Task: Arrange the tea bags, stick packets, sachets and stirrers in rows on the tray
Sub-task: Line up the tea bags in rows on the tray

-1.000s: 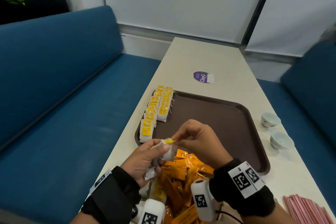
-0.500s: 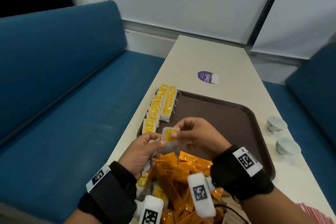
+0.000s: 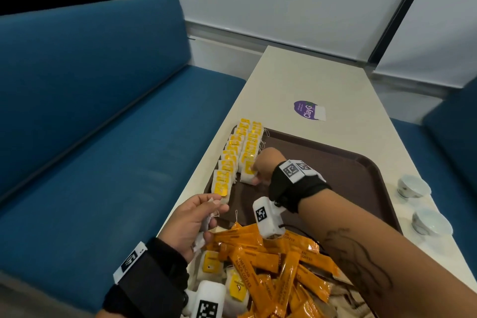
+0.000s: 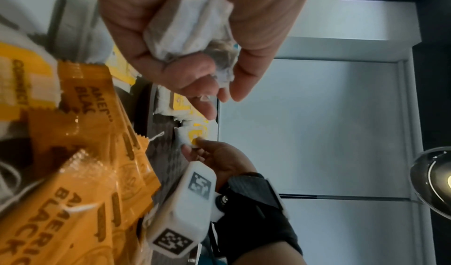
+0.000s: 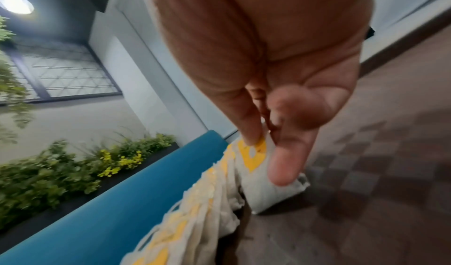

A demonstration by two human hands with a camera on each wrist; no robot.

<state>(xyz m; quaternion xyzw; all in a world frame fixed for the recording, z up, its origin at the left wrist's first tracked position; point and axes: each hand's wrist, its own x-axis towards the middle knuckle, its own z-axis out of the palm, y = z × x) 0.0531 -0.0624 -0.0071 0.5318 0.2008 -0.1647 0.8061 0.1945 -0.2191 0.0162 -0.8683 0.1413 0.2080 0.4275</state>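
A brown tray [image 3: 335, 162] lies on the cream table, with two rows of white tea bags with yellow tags [image 3: 238, 148] along its left edge. My right hand [image 3: 258, 174] pinches a tea bag [image 5: 262, 174] by its yellow tag at the near end of the second row, its lower edge on the tray floor [image 5: 366, 172]. My left hand [image 3: 204, 214] hovers at the tray's near left corner and grips a bunch of white tea bags [image 4: 187, 24]. A heap of orange stick packets [image 3: 271, 266] and loose tea bags [image 3: 236, 289] lies in front of me.
Two small white cups [image 3: 423, 204] stand to the right of the tray. A purple sticker [image 3: 308, 110] lies on the table beyond it. Blue bench seats [image 3: 103, 137] run along both sides of the table. A planter stands behind the left bench.
My right hand took one tea bag from the left hand, carried it forward and left, and set it down at the near end of the second row. The left hand stayed near the tray corner.
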